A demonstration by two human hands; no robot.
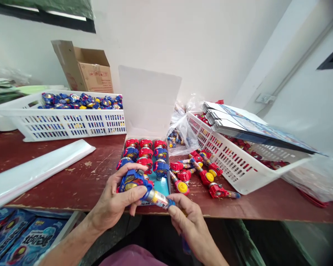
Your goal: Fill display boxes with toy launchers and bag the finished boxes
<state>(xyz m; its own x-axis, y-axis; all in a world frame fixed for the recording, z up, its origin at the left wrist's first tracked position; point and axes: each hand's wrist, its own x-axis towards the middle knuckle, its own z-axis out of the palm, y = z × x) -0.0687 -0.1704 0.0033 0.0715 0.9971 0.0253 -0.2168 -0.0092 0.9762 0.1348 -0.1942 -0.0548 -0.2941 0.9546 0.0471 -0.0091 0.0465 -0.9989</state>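
Note:
My left hand (115,197) is closed round the body of a blue toy (133,181) with yellow and red parts. A clear labelled tube (158,198) sticks out of the toy toward the right. My right hand (190,221) pinches the tube's blue end, and a bit of another blue item (185,245) shows under its palm. Just behind my hands stands an open box (168,177) with its white lid (150,99) raised. Rows of red and blue toys (145,152) sit in it, and a light blue bottom shows at its near end. My left hand hides part of the box.
Several red toys with tubes (202,170) lie right of the box. A white basket (224,166) there carries flat printed cartons (244,122). Left are a basket of blue toys (74,123), a plastic roll (41,170) and a cardboard box (96,75). Printed boxes (33,236) sit below the table edge.

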